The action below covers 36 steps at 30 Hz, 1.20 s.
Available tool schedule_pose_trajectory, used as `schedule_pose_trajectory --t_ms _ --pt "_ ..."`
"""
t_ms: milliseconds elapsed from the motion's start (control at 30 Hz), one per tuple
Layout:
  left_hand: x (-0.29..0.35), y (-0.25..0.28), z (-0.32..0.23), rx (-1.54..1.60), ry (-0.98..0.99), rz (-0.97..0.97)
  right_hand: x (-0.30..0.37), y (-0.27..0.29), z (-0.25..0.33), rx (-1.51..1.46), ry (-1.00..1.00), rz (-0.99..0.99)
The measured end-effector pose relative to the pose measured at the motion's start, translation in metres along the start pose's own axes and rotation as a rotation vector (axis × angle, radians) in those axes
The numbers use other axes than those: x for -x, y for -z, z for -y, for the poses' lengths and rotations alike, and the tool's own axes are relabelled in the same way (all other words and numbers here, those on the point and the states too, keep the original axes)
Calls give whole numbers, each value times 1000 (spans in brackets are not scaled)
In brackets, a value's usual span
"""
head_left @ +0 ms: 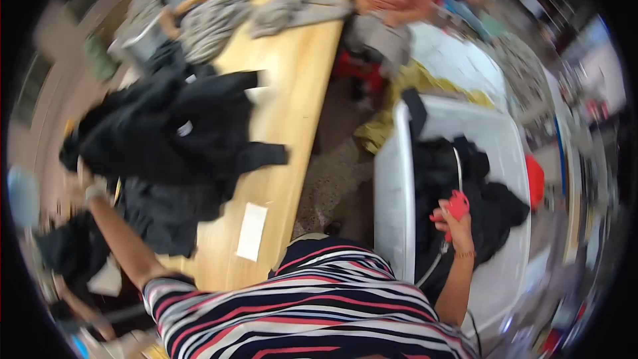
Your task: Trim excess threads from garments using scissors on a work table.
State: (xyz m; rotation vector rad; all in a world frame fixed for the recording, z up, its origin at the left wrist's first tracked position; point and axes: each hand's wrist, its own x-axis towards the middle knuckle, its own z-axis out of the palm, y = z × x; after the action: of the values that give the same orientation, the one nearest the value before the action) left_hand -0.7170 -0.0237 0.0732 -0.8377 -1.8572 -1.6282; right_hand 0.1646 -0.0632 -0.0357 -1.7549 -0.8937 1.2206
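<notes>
L grip (80,185) out wide at blk garment (149,136), R grip (460,227) round red tool (458,202).

black garment (212,110): rumpled, over table (309,60) | pink tool (458,203): held over bin (391,193)

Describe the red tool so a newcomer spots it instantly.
Right of the wooden table stands a big white bin with dark clothes in it. Over those clothes, the right hand holds the red tool, a white tube running from its lower end. Unlike the red thing past the bin's right rim, it is in a hand.
</notes>
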Motion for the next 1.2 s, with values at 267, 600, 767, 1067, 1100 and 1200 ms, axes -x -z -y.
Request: schedule_pose_trajectory --t_ms 267,600,767,1067,1100,1200 --pt "208 -120 46 126 625 830 -8 84 -104 -70 -403 -427" --pt "510 -216 -354 668 -295 1798 49 121 -215 -211 -718 -347" --pt "691 -216 -416 649 -658 2114 85 115 -233 -197 -746 -331" --pt "870 -238 -426 -273 -931 2069 154 162 -227 -228 -874 -406" --pt "875 -220 -437 58 -667 2210 161 166 -238 -289 -874 -437" --pt "879 -132 -510 794 -130 2346 168 179 -258 -380 -865 -458"
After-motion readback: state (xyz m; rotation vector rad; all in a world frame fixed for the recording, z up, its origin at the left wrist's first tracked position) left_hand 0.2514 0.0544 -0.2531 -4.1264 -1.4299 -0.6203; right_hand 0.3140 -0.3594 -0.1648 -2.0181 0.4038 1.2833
